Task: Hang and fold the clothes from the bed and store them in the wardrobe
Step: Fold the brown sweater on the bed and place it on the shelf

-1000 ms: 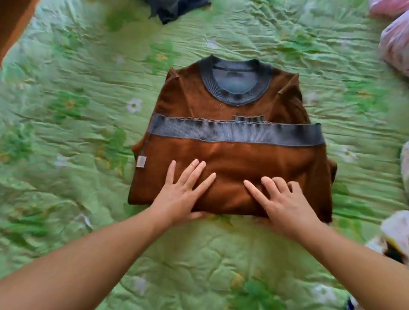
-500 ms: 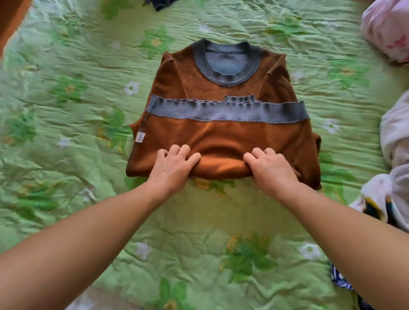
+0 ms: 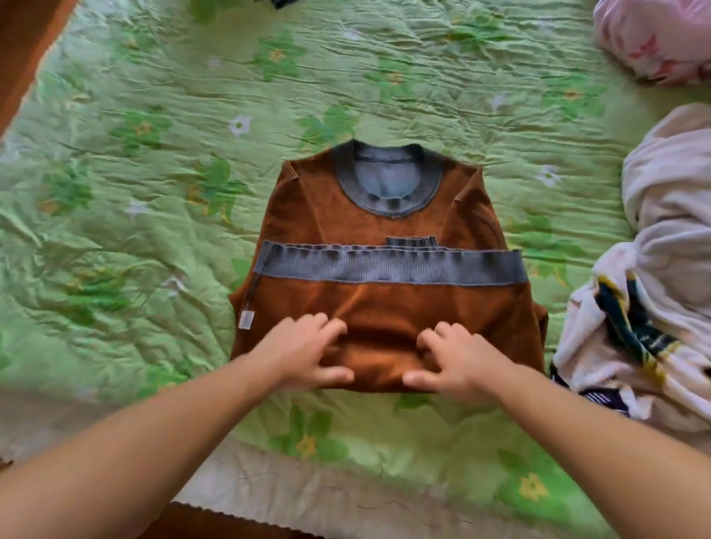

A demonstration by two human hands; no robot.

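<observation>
Brown wood (image 3: 23, 46) in the top left corner, a slanted strip beside the bed. Green from there on: a quilted bedspread (image 3: 115, 192), crinkled all over, printed with darker leaves and small white and yellow flowers, covering nearly the whole view. Along its near side a pale border (image 3: 307, 496), and below that a dark brown patch (image 3: 200, 529), too little showing to tell what. At the top edge, left of centre, the corner of a dark garment (image 3: 282, 3), mostly cut off.

In the middle of the bedspread, lying flat: the brown sweater (image 3: 384, 304), folded, neck away from the camera. Grey ribbed collar (image 3: 386, 202) at the far end, grey ribbed hem band (image 3: 384, 265) doubled up across the chest, a small white label (image 3: 246, 320) at the left side. On the near fold, the left hand (image 3: 304, 354), fingers bent on top, thumb along the edge, gripping the cloth. Just beside it but apart, the right hand (image 3: 458, 361), gripping the same fold the same way. Both a little blurred. Bare forearms reaching in from the bottom corners.

Further right, well apart from the sweater, a pink patterned bundle (image 3: 654, 42) in the top corner. Below it, near the sweater's right side, a heap of pale cloth (image 3: 669, 231) with a dark green and yellow patterned piece (image 3: 631, 327) tucked in.
</observation>
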